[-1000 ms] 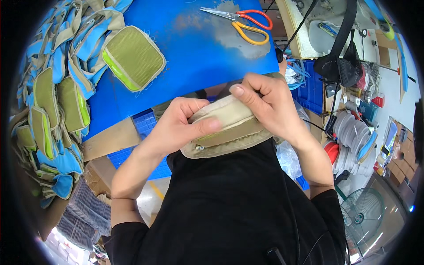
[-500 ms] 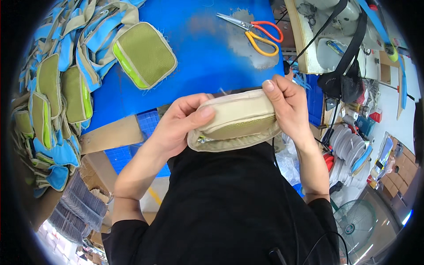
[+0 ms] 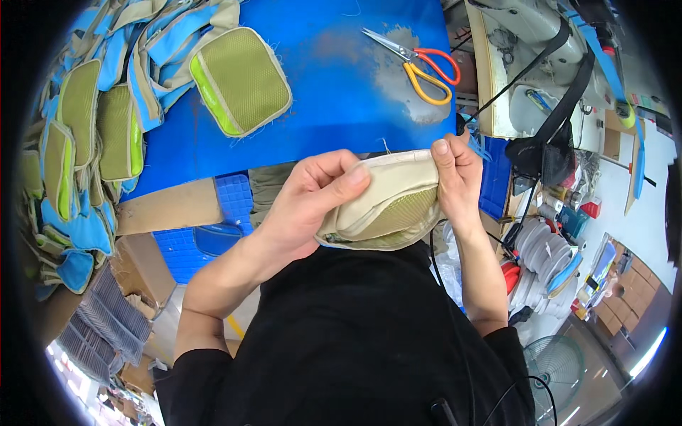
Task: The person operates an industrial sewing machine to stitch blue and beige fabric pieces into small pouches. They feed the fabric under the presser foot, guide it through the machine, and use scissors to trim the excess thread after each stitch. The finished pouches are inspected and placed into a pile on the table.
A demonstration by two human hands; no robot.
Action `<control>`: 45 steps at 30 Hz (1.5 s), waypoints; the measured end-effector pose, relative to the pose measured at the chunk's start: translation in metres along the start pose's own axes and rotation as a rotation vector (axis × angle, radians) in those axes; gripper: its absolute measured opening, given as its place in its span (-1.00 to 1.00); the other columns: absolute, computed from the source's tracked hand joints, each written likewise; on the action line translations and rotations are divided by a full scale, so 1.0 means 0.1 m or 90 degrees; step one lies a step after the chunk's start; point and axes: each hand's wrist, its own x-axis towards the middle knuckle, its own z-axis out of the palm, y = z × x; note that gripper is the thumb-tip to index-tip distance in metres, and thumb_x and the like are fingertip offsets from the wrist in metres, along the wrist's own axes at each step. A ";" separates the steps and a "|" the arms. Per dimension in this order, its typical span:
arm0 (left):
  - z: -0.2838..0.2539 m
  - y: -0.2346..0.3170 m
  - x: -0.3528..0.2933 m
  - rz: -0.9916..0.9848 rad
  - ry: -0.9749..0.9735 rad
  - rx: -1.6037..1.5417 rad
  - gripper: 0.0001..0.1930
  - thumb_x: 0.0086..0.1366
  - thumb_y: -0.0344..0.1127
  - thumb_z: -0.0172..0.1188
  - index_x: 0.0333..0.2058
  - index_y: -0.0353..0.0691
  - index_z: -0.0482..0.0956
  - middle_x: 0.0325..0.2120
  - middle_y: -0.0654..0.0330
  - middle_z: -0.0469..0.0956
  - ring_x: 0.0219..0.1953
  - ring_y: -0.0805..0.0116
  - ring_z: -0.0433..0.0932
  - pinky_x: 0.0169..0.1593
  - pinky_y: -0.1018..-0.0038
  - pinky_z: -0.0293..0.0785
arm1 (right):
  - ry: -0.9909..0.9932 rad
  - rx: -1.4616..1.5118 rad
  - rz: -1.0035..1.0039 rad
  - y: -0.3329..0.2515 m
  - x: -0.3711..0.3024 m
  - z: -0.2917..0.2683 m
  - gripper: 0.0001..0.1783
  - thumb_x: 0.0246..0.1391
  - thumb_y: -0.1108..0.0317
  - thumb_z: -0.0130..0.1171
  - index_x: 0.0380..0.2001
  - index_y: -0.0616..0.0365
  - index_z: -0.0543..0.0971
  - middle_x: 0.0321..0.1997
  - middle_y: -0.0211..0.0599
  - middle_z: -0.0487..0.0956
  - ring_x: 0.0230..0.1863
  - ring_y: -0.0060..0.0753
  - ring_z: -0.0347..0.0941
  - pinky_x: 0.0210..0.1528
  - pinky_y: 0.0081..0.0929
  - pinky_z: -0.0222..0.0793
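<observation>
Both of my hands hold one beige fabric pouch [image 3: 387, 206] with an olive mesh panel, close to my chest. My left hand [image 3: 309, 202] grips its left end, thumb on top. My right hand [image 3: 455, 177] pinches its right end, thumb against the upper edge. The pouch is bent into a curve and its mesh side faces down toward me. Just beyond it lies the blue table [image 3: 334, 92].
A finished olive mesh pouch [image 3: 241, 79] with a yellow-green stripe lies on the table. Several more pouches [image 3: 92, 135] with blue straps pile up at the left. Orange-handled scissors [image 3: 419, 64] lie at the far right of the table. A sewing machine [image 3: 540, 64] stands to the right.
The pouch has been turned and spread between my hands, so the mesh panel now shows. My right hand has slid to the pouch's right end.
</observation>
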 end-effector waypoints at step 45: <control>0.03 0.20 0.06 -0.108 -0.095 0.156 -0.75 0.34 -0.25 0.31 -0.17 -0.32 0.58 -0.28 0.33 0.59 -0.25 0.67 0.48 -0.16 0.63 0.40 | -0.064 0.267 0.073 -0.03 -0.17 -0.06 -0.51 0.44 0.04 0.04 -0.58 0.03 0.35 -0.59 -0.59 0.29 -0.53 -0.74 0.13 -0.45 -0.61 0.07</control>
